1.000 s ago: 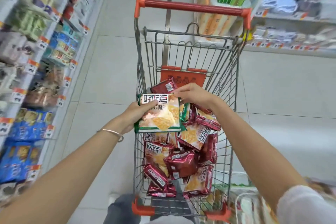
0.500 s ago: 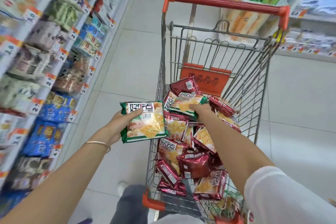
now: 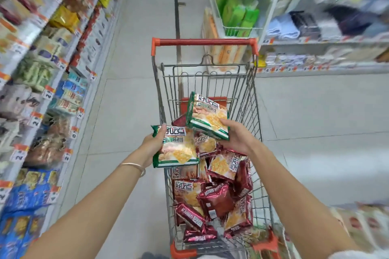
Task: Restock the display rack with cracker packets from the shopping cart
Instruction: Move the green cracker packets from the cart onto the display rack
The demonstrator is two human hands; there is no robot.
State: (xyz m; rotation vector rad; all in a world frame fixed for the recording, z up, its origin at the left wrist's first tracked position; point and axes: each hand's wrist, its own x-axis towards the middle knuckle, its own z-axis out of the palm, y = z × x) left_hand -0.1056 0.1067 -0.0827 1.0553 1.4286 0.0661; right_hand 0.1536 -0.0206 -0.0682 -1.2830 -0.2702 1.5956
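Observation:
A wire shopping cart (image 3: 206, 73) with a red handle stands in the aisle before me. Several red and green cracker packets (image 3: 214, 197) fill its basket. My left hand (image 3: 152, 143) grips a green-edged cracker packet (image 3: 177, 149) by its left side, just over the cart's left rim. My right hand (image 3: 235, 135) holds a second green-edged packet (image 3: 207, 116) from beneath, tilted, above the pile in the cart.
A display rack (image 3: 44, 82) stocked with snack bags and orange price tags runs along the left. Shelves (image 3: 315, 46) with green packs and folded cloths stand on the right. Pale tiled floor (image 3: 126, 111) lies between them. A second stocked rack shows at the bottom right.
My right hand has lifted a green packet out of the cart's pile. My left hand still holds its packet, now closer to the cart. The view has tilted up the aisle.

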